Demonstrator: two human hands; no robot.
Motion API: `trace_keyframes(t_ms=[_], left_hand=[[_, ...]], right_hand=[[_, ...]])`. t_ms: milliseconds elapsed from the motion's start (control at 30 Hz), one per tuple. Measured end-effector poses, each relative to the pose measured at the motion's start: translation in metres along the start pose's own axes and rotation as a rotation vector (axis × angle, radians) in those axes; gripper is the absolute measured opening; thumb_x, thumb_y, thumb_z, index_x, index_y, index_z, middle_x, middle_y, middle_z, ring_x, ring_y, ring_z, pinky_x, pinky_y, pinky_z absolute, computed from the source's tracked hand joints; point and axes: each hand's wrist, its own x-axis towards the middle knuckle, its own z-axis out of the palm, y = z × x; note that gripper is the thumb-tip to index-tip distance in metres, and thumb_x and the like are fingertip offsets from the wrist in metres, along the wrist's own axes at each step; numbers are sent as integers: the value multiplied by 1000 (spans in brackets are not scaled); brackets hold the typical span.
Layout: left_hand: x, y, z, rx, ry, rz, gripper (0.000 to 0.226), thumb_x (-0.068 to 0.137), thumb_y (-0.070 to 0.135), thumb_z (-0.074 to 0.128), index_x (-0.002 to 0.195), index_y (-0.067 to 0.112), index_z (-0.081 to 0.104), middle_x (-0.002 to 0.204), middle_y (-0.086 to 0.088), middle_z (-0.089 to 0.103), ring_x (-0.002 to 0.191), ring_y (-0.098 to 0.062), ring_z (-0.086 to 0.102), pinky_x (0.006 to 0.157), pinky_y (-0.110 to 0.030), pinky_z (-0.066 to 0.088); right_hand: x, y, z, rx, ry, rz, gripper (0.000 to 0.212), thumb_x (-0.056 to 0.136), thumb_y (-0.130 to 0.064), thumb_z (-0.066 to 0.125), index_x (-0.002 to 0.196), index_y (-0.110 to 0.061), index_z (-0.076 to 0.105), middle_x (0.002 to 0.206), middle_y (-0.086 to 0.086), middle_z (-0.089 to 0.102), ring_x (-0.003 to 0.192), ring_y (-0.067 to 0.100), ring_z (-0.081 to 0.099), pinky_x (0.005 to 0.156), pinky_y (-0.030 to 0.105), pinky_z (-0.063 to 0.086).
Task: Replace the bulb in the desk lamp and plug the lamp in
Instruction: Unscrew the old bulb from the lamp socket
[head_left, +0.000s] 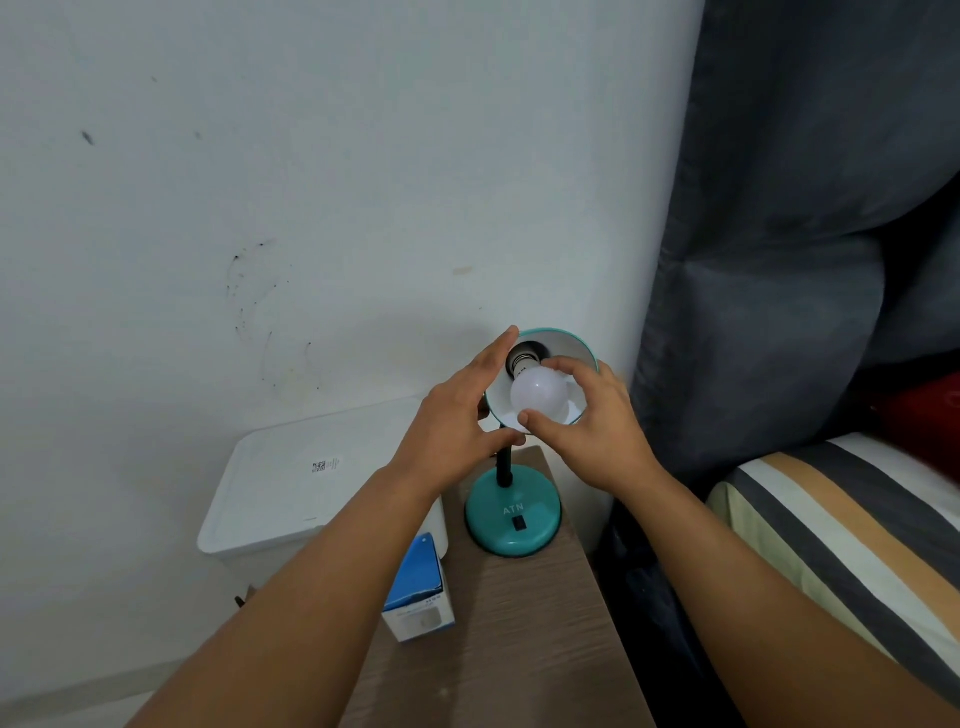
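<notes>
Head view: right hand has its fingers curled round the white bulb, which sits inside the teal lamp shade, its base at the socket. Left hand cups the shade's left rim, fingers straight and together. Lamp base stands on the wooden surface beside a blue bulb box, contents not visible; a white lidded bin is left of it.

View: one head-worn wide-angle camera; no second view is given.
Position: above and behind the hands, over the near end of the table.
Direction: forward and down, towards the wall.
Nearness: close; both forearms are seen running up from the bottom edge.
Centre: the lamp.
Right edge: the bed.
</notes>
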Motion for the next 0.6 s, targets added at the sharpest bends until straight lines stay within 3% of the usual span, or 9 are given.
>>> trace_keyframes(t_ms=[167,233,467,600], left_hand=[[-1,1,-1,1,3,-2,105,82,31,84,153,60,13,152,17,47,120,-4,58,97,-24,53],[0,1,-1,6,0,-3,104,82,32,84,154,58,13,150,16,49,116,-4,59,97,-23,53],[1,-2,-2,7,-6,3,112,78,27,89,155,56,14,151,15,48,120,-7,59,96,-22,54],[1,0,-1,6,-5,5,108,80,30,87,155,55,14,152,15,48,121,-7,59,97,-25,54]], right_hand=[[-7,2,4,-27,63,28,75,67,-55,81,129,-30,46,130,-13,48,124,10,38,94,28,37],[-7,2,6,-51,88,36,71,66,-60,79,122,-31,48,126,-11,50,122,12,40,92,29,38],[-2,3,2,-20,41,-36,65,73,-37,80,130,-37,50,135,-7,47,132,16,34,103,31,33],[-5,4,1,-30,59,-36,78,68,-43,83,135,-33,44,137,-14,44,130,10,33,103,28,32]])
